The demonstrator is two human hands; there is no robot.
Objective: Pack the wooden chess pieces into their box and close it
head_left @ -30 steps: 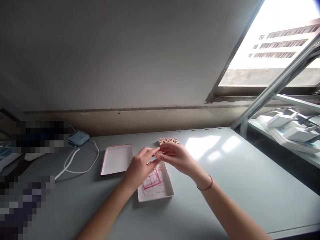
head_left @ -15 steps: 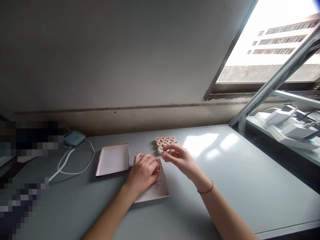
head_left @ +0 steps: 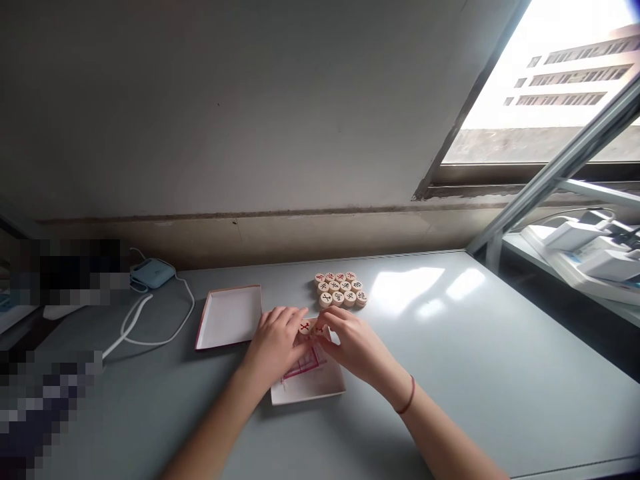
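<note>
A shallow white box (head_left: pixel 313 393) with a folded red-lined sheet (head_left: pixel 305 363) in it lies on the table before me. My left hand (head_left: pixel 275 340) reaches over its left side, fingers and thumb curled about a round Chinese chess piece (head_left: pixel 305 327) with a red character. Just beside that, my right hand (head_left: pixel 350 337) pinches another Chinese chess piece (head_left: pixel 319 329), which its fingers partly cover. Behind the hands, stacked Chinese chess pieces (head_left: pixel 339 288) stand in several short rows, some marked red and others black.
An open white box lid (head_left: pixel 231 317) lies left of the box. Farther left are a blue device (head_left: pixel 153 272) and a white cable (head_left: pixel 135 327). At the right, a metal frame (head_left: pixel 545 167) rises by the window, with white adapters (head_left: pixel 595 243) on a shelf.
My right hand has come left and down from near the stacked pieces to the box, where it meets a piece beside my left hand. The view has shifted slightly.
</note>
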